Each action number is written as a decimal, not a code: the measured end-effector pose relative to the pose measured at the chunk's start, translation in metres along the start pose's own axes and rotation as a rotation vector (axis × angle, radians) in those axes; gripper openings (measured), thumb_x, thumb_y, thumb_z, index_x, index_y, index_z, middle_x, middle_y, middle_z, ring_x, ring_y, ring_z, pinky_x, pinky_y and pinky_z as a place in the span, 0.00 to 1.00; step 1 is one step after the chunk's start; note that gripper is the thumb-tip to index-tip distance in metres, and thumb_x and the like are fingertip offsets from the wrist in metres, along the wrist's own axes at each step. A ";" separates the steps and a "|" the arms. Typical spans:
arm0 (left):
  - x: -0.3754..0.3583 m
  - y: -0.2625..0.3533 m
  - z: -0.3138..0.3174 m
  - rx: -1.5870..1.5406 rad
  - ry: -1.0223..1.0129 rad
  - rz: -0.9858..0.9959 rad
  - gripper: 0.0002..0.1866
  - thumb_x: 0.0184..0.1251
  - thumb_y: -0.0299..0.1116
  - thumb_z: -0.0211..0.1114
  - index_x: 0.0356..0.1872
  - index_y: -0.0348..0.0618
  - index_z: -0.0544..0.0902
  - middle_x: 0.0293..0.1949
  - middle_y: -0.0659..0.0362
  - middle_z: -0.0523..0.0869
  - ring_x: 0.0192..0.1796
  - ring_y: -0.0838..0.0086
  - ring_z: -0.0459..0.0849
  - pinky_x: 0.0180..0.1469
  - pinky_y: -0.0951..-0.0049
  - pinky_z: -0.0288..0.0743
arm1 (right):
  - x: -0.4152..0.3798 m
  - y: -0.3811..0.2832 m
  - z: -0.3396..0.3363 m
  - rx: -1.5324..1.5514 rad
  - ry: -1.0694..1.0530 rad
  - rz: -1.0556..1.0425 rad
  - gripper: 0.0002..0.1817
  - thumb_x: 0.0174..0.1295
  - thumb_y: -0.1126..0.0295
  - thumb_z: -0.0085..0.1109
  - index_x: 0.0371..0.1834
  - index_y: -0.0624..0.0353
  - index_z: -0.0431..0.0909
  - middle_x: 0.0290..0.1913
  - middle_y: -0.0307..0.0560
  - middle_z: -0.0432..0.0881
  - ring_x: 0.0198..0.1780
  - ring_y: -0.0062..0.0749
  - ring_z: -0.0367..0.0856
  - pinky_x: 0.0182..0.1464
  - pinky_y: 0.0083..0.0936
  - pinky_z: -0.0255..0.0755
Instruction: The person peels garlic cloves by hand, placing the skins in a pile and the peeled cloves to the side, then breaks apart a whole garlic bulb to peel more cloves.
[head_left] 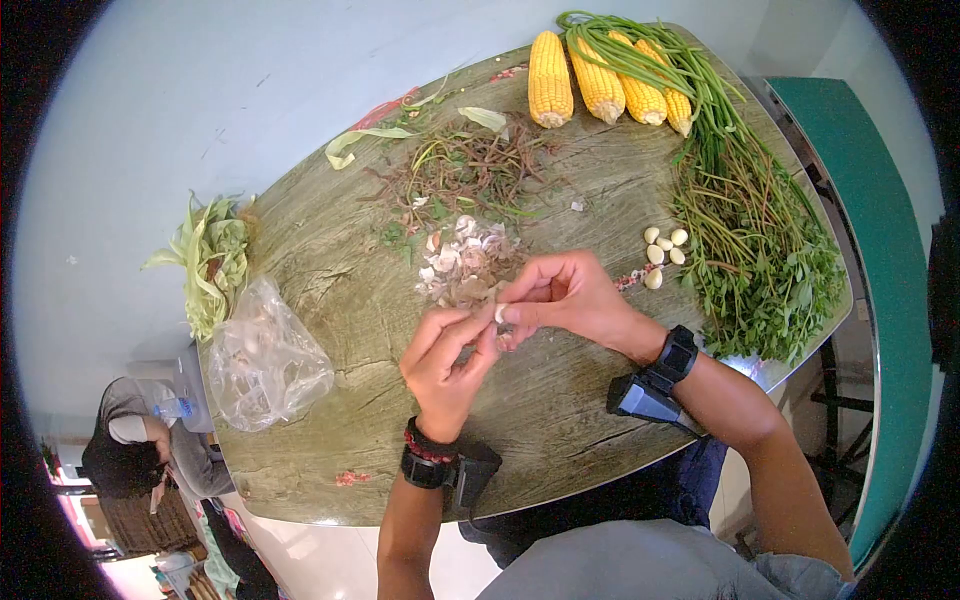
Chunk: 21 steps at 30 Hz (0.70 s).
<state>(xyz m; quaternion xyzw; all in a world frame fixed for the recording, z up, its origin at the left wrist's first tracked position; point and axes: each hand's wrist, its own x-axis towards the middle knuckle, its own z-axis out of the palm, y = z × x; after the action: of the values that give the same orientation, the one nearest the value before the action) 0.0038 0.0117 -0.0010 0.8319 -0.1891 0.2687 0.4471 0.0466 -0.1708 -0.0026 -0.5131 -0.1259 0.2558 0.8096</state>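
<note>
Over the middle of the table, my left hand (448, 368) and my right hand (578, 298) meet at the fingertips. Between them they pinch a small whitish garlic clove (500, 313), mostly covered by the fingers. Just beyond lies a loose heap of papery garlic skins (465, 262), white and purplish brown. To the right of my right hand, several peeled garlic cloves (655, 254) sit in a small group, apart from the skins.
Corn cobs (550, 85) and long green beans (700, 85) lie at the far right, above leafy greens (770, 270). Stem scraps (465, 170) are spread behind the skins. A clear plastic bag (270, 360) and corn husks (215, 265) are at left. Another person (140, 460) is at lower left.
</note>
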 end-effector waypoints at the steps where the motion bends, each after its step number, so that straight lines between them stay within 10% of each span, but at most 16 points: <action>1: 0.000 0.000 0.000 -0.004 -0.004 -0.004 0.16 0.46 0.13 0.71 0.39 0.38 0.87 0.31 0.58 0.81 0.31 0.73 0.81 0.31 0.78 0.75 | 0.000 0.000 0.000 0.008 -0.006 -0.004 0.06 0.59 0.80 0.63 0.39 0.69 0.80 0.35 0.49 0.85 0.34 0.30 0.86 0.38 0.23 0.82; 21: -0.001 -0.001 -0.003 -0.066 -0.013 -0.080 0.15 0.45 0.17 0.75 0.37 0.39 0.87 0.32 0.59 0.82 0.33 0.74 0.82 0.33 0.77 0.75 | 0.000 0.002 -0.002 0.041 -0.027 0.001 0.06 0.60 0.79 0.63 0.38 0.68 0.79 0.36 0.49 0.85 0.35 0.29 0.86 0.38 0.23 0.82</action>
<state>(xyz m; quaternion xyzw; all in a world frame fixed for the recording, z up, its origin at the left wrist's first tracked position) 0.0029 0.0147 -0.0003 0.8253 -0.1673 0.2389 0.4835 0.0474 -0.1718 -0.0054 -0.4931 -0.1315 0.2655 0.8180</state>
